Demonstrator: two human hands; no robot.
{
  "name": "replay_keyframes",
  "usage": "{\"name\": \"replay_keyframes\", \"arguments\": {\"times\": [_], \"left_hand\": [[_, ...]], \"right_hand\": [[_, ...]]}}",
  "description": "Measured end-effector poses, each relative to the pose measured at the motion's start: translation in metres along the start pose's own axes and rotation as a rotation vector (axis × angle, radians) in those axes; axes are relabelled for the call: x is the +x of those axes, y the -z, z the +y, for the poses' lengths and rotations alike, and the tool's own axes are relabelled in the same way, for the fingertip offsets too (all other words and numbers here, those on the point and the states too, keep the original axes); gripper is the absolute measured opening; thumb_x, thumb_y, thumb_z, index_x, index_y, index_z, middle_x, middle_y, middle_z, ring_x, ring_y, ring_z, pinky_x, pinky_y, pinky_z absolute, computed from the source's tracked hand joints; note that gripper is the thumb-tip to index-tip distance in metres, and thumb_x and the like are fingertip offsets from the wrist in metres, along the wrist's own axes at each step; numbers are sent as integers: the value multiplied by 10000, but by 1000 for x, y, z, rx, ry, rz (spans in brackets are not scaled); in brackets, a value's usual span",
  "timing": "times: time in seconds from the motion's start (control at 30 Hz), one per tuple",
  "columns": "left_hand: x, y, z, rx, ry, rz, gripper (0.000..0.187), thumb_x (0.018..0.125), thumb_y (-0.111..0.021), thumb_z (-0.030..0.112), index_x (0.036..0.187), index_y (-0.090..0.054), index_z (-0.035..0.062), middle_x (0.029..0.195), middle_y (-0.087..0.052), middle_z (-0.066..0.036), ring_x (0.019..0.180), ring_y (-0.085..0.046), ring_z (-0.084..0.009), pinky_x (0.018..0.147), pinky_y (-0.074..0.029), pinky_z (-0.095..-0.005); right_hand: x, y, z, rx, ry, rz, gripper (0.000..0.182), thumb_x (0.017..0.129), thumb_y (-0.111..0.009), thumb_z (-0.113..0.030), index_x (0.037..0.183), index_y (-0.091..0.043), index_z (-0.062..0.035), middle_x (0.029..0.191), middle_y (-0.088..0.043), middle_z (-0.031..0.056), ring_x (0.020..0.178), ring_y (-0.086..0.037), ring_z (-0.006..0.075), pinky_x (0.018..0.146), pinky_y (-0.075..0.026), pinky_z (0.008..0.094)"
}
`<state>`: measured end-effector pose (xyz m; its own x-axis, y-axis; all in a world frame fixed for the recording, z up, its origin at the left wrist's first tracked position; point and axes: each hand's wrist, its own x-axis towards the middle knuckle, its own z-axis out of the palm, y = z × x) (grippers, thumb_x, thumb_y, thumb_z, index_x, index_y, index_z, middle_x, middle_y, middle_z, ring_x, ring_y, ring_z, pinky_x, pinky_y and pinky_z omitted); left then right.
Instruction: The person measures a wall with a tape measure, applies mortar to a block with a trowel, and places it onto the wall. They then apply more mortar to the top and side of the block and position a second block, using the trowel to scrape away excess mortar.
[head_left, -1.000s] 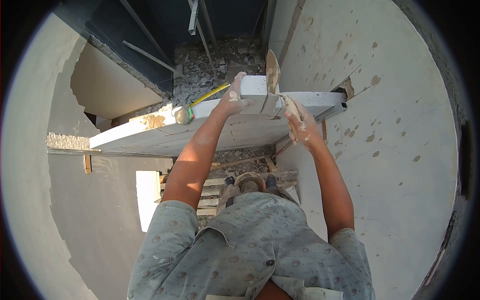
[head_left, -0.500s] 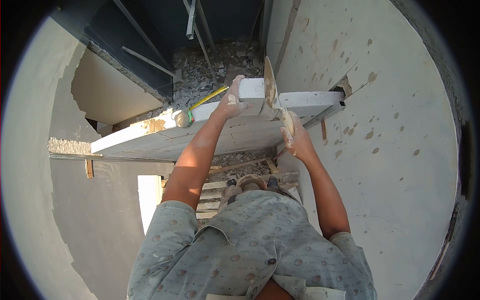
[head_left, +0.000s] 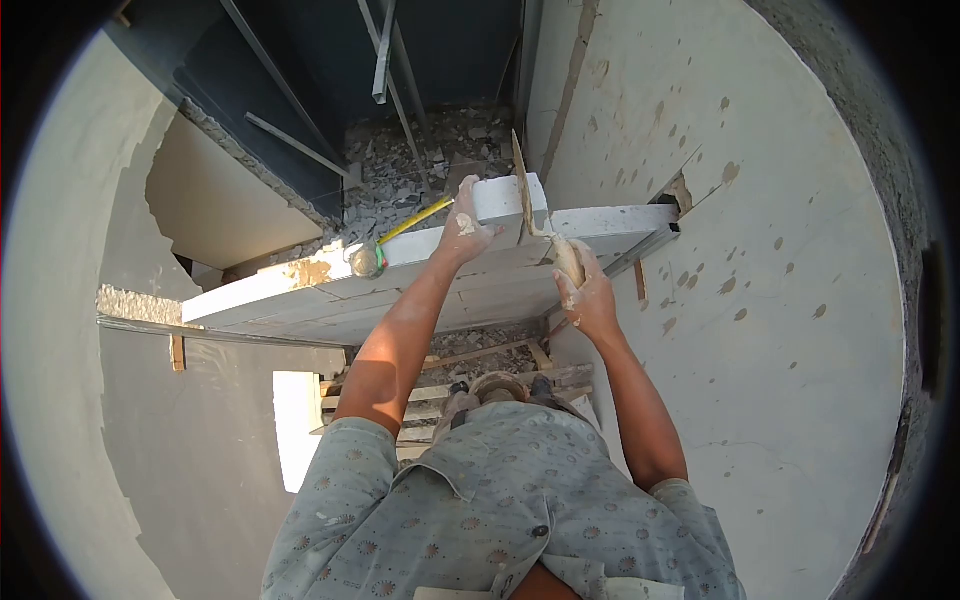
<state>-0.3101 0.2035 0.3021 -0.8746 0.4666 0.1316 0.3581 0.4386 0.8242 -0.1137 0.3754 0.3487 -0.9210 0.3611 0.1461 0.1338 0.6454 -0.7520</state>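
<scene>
My left hand (head_left: pixel 466 228) grips the left end of a short white block (head_left: pixel 495 202), which sits on top of a low wall (head_left: pixel 420 290) of similar white blocks. Mortar dust coats the fingers. In my right hand (head_left: pixel 588 292) is the handle of a trowel (head_left: pixel 524 190). Its blade points away from me, turned edge-on, and overlaps the right part of the short block. To the right of that block, the wall's top course (head_left: pixel 615 222) runs on toward the side wall.
A yellow tape measure strip (head_left: pixel 415 219) and a round pale object (head_left: pixel 364 262) with a green edge lie on the wall top, left of my hand. Rubble (head_left: pixel 385 200) and metal profiles (head_left: pixel 383 60) are beyond. The mortar-spattered wall (head_left: pixel 780 330) rises at right; wooden slats (head_left: pixel 420 410) lie below.
The trowel blade has shifted left, from the block's right end to across it, and the block's end now shows right of the blade. My left hand keeps its hold while the view shifts slightly.
</scene>
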Motion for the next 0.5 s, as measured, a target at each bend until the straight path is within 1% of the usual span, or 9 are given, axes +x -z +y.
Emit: {"name": "replay_keyframes", "arguments": {"times": [0.07, 0.1, 0.17, 0.23, 0.27, 0.37, 0.47, 0.5], "left_hand": [[-5, -9, 0, 79, -56, 77, 991, 698, -870, 85, 1478, -261, 30, 1386, -493, -260, 1294, -508, -409, 1102, -412, -421], [-4, -11, -1, 100, -57, 57, 992, 699, -871, 92, 1477, -260, 24, 1391, -489, -262, 1302, -501, -411, 1107, -407, -424], [6, -10, 0, 147, -65, 14, 993, 700, -873, 106, 1474, -257, 11, 1401, -481, -266, 1318, -485, -414, 1117, -398, -431], [16, 0, 8, 157, 40, -75, 1001, 699, -876, 120, 1476, -254, 9, 1411, -473, -272, 1329, -476, -411, 1122, -393, -433], [18, 4, 10, 160, 88, -119, 1005, 698, -877, 127, 1476, -253, 8, 1416, -468, -275, 1335, -471, -410, 1125, -390, -434], [17, 3, 10, 209, 79, -121, 1028, 693, -886, 154, 1484, -247, 8, 1412, -472, -283, 1329, -480, -409, 1121, -396, -433], [16, 3, 13, 206, 75, -91, 1056, 686, -895, 172, 1490, -234, -6, 1401, -481, -292, 1326, -484, -412, 1119, -401, -431], [15, 1, 11, 206, 68, -78, 1070, 686, -896, 181, 1497, -221, 4, 1419, -459, -293, 1330, -475, -420, 1120, -402, -432]], "right_hand": [[-2, -13, 31, 53, 61, 43, 543, 894, -656, -224, 1382, -500, -44, 1129, -656, 298, 1051, -622, 490, 909, -497, 489], [0, -2, 28, 13, 58, 6, 535, 892, -661, -230, 1369, -511, -38, 1120, -664, 285, 1045, -625, 485, 905, -500, 478], [11, 37, -4, -64, 53, -59, 522, 889, -670, -242, 1344, -534, -28, 1102, -680, 258, 1032, -632, 475, 896, -505, 456], [19, 74, -47, -93, 45, 58, 534, 880, -689, -246, 1340, -533, -22, 1050, -693, 204, 942, -665, 412, 848, -518, 438], [21, 83, -57, -108, 42, 119, 541, 876, -698, -247, 1338, -532, -18, 1023, -699, 177, 897, -682, 380, 824, -525, 429], [24, 94, -37, 403, -86, -61, 556, 882, -718, -241, 1348, -516, -13, 911, -662, 93, 714, -663, 227, 682, -534, 378], [-3, 71, -74, 545, -279, -125, 557, 900, -720, -236, 1357, -500, -7, 833, -602, 48, 601, -580, 112, 564, -499, 305], [-10, 56, -73, 550, -324, -161, 548, 909, -712, -231, 1357, -496, 0, 829, -597, 48, 587, -571, 96, 546, -486, 276]]}}
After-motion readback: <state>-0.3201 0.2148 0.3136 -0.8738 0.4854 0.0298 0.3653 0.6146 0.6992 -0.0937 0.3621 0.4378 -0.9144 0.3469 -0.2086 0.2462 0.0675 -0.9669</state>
